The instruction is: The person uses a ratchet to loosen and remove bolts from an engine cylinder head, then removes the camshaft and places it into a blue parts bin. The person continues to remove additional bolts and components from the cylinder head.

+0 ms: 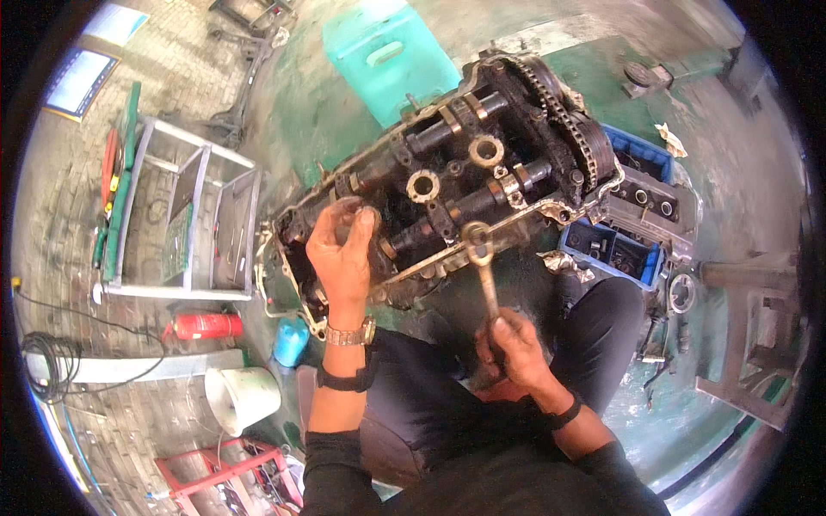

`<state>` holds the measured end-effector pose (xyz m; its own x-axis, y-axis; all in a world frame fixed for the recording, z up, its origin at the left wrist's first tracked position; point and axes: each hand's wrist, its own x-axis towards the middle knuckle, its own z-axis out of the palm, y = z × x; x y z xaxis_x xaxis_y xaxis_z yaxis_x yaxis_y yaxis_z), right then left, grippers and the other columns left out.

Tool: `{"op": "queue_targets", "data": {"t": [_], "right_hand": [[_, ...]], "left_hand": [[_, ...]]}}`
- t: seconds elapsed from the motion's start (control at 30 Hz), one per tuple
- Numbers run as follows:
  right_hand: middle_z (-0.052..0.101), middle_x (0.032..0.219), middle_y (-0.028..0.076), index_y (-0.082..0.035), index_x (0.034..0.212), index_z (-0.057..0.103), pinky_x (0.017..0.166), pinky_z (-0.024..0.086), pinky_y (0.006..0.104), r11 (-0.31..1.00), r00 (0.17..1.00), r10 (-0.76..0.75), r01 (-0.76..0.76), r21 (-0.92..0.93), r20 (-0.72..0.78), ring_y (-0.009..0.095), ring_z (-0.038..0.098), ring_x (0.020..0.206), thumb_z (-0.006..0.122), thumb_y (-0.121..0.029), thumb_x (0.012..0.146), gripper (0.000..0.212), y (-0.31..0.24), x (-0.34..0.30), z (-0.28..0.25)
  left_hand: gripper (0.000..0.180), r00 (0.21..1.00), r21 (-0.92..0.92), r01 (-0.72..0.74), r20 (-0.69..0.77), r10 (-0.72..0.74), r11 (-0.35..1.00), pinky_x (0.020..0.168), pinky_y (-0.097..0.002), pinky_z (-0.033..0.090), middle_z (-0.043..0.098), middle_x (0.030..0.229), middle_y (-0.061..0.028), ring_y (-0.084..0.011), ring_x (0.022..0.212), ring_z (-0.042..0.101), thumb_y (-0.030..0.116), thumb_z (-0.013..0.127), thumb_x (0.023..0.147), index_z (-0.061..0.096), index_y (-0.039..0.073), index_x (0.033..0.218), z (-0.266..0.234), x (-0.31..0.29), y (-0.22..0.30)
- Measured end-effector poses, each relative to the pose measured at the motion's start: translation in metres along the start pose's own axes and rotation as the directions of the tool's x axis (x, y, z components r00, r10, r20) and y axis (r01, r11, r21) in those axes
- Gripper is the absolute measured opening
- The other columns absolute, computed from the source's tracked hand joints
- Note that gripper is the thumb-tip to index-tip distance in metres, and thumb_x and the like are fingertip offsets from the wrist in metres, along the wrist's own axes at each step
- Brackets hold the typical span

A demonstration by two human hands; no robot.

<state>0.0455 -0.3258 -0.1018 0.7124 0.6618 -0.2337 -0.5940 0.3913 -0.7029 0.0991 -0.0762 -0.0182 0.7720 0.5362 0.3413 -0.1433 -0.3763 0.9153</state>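
Head view. A dark, oil-coated metal engine (452,176) with its upper works exposed lies aslant before the worker; a steel roller chain (551,99) runs over its right end, and two pale, ring-topped round wells (422,186) sit along its midline, between the dark cylindrical camshafts (430,136). The right hand (514,348) is closed around the shank of a long, worn metal spanner (489,292), whose ring end overlies the engine's near edge; from where I stand, I cannot tell whether it is seated on a fastener. The left hand (342,245) bends over the engine's left part, thumb and fingers curled; whether they pinch something or merely rest there cannot be told. To the right of the engine are blue plastic trays (607,268) of small dark parts; beyond it, a turquoise box (396,64); to its left, a grey metal-framed rack (176,293).

Good practice, in my judgement: the ring should sit square and fully home on its fastener before load is applied, since a tilted ring may round the corners. The pull should be smooth and level with the ring. The left hand is best placed to steady the engine, clear of the spanner's sweep; oily surfaces will probably slip.
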Motion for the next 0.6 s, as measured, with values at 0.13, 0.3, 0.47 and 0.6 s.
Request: {"op": "queue_targets", "data": {"t": [0.13, 0.3, 0.47, 0.6], "right_hand": [[0.054, 0.066, 0.003, -0.001, 0.102, 0.055, 0.047, 0.04, 0.0256, 0.991, 0.997, -0.045, 0.036, -0.131, -0.066, 0.011, 0.048, 0.051, 0.055, -0.034, 0.102, 0.034, -0.005, 0.0, -0.009], [0.057, 0.072, 0.018, 0.003, 0.093, 0.06, 0.052, 0.046, 0.0381, 0.506, 0.948, -0.314, 0.217, -0.834, 0.056, 0.025, 0.059, 0.055, 0.072, -0.017, 0.088, 0.024, -0.014, -0.001, -0.007], [0.063, 0.08, 0.019, -0.001, 0.098, 0.062, 0.054, 0.049, 0.0438, 0.213, 0.83, -0.483, 0.42, -0.882, 0.279, 0.04, 0.062, 0.063, 0.078, -0.01, 0.079, 0.026, -0.032, 0.011, -0.006], [0.063, 0.08, 0.019, 0.001, 0.101, 0.063, 0.054, 0.05, 0.0416, 0.159, 0.801, -0.574, 0.314, -0.936, 0.171, 0.038, 0.063, 0.064, 0.077, -0.006, 0.079, 0.027, -0.036, 0.02, -0.004]], "left_hand": [[0.022, 0.999, 0.001, 0.043, -0.002, -0.043, 0.999, 0.071, -0.0221, 0.046, 0.064, 0.088, 0.0015, -0.0063, 0.078, 0.055, 0.011, 0.075, 0.087, 0.069, 0.001, 0.105, -0.001, 0.0, 0.002], [0.021, 0.998, 0.027, -0.063, -0.023, 0.064, 0.998, 0.069, -0.0207, 0.045, 0.063, 0.088, 0.0024, -0.0051, 0.077, 0.054, 0.01, 0.074, 0.087, 0.069, 0.001, 0.105, -0.002, 0.002, 0.004], [0.019, 0.998, -0.107, 0.053, -0.009, -0.054, 0.993, 0.068, -0.02, 0.044, 0.062, 0.086, 0.0028, -0.0046, 0.077, 0.053, 0.01, 0.074, 0.088, 0.069, 0.001, 0.104, -0.005, 0.002, 0.002], [0.018, 0.994, -0.18, 0.106, -0.011, -0.11, 0.978, 0.069, -0.0201, 0.045, 0.062, 0.086, 0.0026, -0.0048, 0.078, 0.054, 0.009, 0.074, 0.088, 0.069, 0.001, 0.103, -0.007, 0.003, -0.004]]}}
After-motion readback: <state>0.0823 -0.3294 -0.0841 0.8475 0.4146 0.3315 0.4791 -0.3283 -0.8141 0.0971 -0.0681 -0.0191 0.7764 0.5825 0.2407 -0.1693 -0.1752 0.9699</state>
